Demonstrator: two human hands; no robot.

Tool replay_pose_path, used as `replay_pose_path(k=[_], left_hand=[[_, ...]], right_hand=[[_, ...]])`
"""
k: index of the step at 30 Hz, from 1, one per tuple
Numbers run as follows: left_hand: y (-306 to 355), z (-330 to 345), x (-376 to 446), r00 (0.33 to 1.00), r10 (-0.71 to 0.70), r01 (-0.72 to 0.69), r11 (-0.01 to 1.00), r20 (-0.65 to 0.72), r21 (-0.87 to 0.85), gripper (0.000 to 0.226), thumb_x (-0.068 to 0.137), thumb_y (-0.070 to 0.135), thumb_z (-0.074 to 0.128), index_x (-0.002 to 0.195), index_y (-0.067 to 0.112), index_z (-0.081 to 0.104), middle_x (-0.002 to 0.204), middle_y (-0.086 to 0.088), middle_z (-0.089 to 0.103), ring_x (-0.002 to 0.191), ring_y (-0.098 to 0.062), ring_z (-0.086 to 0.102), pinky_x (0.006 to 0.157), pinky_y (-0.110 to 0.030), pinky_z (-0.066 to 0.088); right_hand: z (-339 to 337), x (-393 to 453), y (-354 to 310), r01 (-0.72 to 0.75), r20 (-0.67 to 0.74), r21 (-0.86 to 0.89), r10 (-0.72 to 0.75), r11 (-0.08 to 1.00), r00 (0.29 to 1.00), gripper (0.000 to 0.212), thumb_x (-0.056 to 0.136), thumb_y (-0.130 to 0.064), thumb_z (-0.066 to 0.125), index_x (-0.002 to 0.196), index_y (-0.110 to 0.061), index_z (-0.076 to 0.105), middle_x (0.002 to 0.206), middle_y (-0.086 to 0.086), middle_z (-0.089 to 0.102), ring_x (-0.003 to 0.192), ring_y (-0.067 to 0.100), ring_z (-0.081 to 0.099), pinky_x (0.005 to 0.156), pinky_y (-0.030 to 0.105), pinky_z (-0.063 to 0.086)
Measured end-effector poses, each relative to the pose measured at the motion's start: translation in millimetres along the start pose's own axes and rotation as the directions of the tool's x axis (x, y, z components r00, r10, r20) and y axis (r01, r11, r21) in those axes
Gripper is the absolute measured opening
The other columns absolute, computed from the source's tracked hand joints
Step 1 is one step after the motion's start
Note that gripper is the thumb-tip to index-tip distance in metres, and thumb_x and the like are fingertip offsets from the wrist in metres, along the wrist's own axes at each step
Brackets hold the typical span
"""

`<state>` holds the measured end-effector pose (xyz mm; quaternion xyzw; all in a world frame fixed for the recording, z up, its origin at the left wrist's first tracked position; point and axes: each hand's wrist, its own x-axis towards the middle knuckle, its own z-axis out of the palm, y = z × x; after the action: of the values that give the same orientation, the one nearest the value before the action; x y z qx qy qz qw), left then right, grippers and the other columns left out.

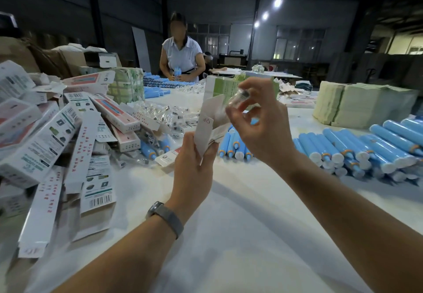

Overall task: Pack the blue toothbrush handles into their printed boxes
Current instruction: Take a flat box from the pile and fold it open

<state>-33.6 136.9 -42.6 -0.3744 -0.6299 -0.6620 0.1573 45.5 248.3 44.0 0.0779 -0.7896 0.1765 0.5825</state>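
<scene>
My left hand (194, 162) grips a white printed box (209, 128), held upright above the table with its top flaps open. Just above that opening, my right hand (256, 123) pinches a small clear plastic packet (238, 100) between thumb and fingertips. Blue toothbrush handles (235, 146) with white caps lie in a row right behind my hands. A much larger pile of blue handles (370, 153) covers the table to the right.
A heap of printed boxes (57, 141) fills the left side. Clear packets (164, 114) lie scattered mid-table. Stacked pale green sheets (357, 107) stand at the right rear. A person (180, 52) stands across the white table (229, 235), holding blue handles.
</scene>
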Motion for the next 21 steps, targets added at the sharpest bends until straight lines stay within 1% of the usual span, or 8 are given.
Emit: replay_pose_path(k=[2, 5, 7, 11, 14, 16, 18, 21], left_hand=[[0.3, -0.6, -0.3, 1.0, -0.01, 0.01, 1.0, 0.0, -0.004, 0.02, 0.093, 0.033, 0.056, 0.092, 0.022, 0.04, 0.089, -0.019, 0.062, 0.083, -0.037, 0.058, 0.072, -0.052, 0.048], [0.0, 0.0, 0.3, 1.0, -0.021, 0.021, 1.0, 0.005, 0.011, 0.026, 0.097, 0.02, 0.062, 0.089, 0.028, 0.039, 0.086, -0.01, 0.063, 0.082, -0.033, 0.058, 0.069, -0.042, 0.046], [-0.3, 0.1, 0.7, 1.0, -0.012, 0.012, 1.0, 0.008, 0.016, 0.027, 0.097, 0.016, 0.062, 0.09, 0.028, 0.039, 0.085, -0.006, 0.062, 0.081, -0.031, 0.058, 0.067, -0.035, 0.045], [-2.2, -0.4, -0.1, 0.999, 0.001, -0.001, 1.0, 0.044, -0.009, 0.022, 0.097, 0.015, 0.062, 0.093, 0.023, 0.042, 0.084, -0.007, 0.061, 0.078, -0.03, 0.056, 0.066, -0.033, 0.044], [-4.8, -1.0, 0.3, 0.999, 0.013, -0.013, 1.0, 0.05, 0.011, 0.022, 0.097, 0.016, 0.063, 0.093, 0.022, 0.042, 0.082, -0.004, 0.06, 0.075, -0.022, 0.054, 0.063, -0.025, 0.041], [-5.3, -1.3, 1.1, 0.998, 0.014, -0.014, 1.0, 0.054, 0.002, 0.026, 0.097, 0.018, 0.062, 0.089, 0.029, 0.04, 0.08, 0.002, 0.059, 0.071, -0.011, 0.054, 0.059, -0.017, 0.04], [-5.7, -1.3, 2.1, 0.998, -0.003, 0.006, 0.999, 0.067, -0.043, 0.021, 0.094, 0.026, 0.061, 0.088, 0.029, 0.041, 0.079, 0.006, 0.059, 0.068, -0.005, 0.054, 0.058, -0.015, 0.041], [-7.8, -1.5, 4.4, 0.994, -0.022, 0.033, 0.993, 0.104, -0.114, 0.019, 0.089, 0.036, 0.059, 0.094, 0.022, 0.047, 0.081, 0.01, 0.062, 0.071, -0.003, 0.057, 0.064, -0.02, 0.046]], right_hand=[[1.1, -2.7, 3.3, 0.086, 0.027, -0.046, -0.085, 0.995, 0.996, 0.03, 0.087, -0.015, 0.071, 0.11, -0.019, 0.052, 0.091, -0.016, 0.056, 0.074, 0.01, 0.061, 0.059, 0.029, 0.052], [2.6, -4.3, 9.5, 0.174, 0.086, -0.1, -0.165, 0.98, 0.982, 0.013, 0.089, -0.013, 0.07, 0.096, -0.003, 0.066, 0.094, 0.003, 0.062, 0.077, 0.016, 0.059, 0.065, 0.025, 0.047], [2.4, -4.7, 11.9, 0.178, 0.141, -0.148, -0.158, 0.973, 0.977, 0.015, 0.092, -0.018, 0.067, 0.092, -0.004, 0.07, 0.097, 0.006, 0.062, 0.082, 0.018, 0.059, 0.069, 0.022, 0.042], [-0.1, -9.7, 11.7, 0.137, 0.27, -0.146, -0.093, 0.98, 0.958, 0.032, 0.096, -0.031, 0.053, 0.089, -0.008, 0.074, 0.105, 0.007, 0.06, 0.088, 0.024, 0.059, 0.069, 0.035, 0.047], [-1.6, -8.7, 8.0, 0.059, 0.302, -0.06, -0.038, 0.996, 0.952, 0.028, 0.095, -0.031, 0.052, 0.101, -0.012, 0.072, 0.107, 0.001, 0.06, 0.09, 0.018, 0.06, 0.068, 0.034, 0.05], [-1.4, -7.4, 5.7, -0.099, 0.292, 0.073, 0.073, 0.992, 0.954, 0.02, 0.091, -0.03, 0.058, 0.109, -0.023, 0.063, 0.107, -0.007, 0.059, 0.09, 0.012, 0.06, 0.067, 0.033, 0.053], [-0.6, -7.5, 4.3, -0.27, 0.333, 0.21, 0.191, 0.94, 0.924, 0.029, 0.088, -0.028, 0.064, 0.113, -0.036, 0.05, 0.108, -0.011, 0.059, 0.085, 0.004, 0.058, 0.069, 0.031, 0.054], [0.0, -11.0, 6.1, -0.383, 0.398, 0.323, 0.243, 0.865, 0.885, 0.039, 0.092, -0.016, 0.067, 0.119, -0.031, 0.043, 0.111, 0.007, 0.064, 0.077, 0.007, 0.059, 0.067, 0.035, 0.053]])
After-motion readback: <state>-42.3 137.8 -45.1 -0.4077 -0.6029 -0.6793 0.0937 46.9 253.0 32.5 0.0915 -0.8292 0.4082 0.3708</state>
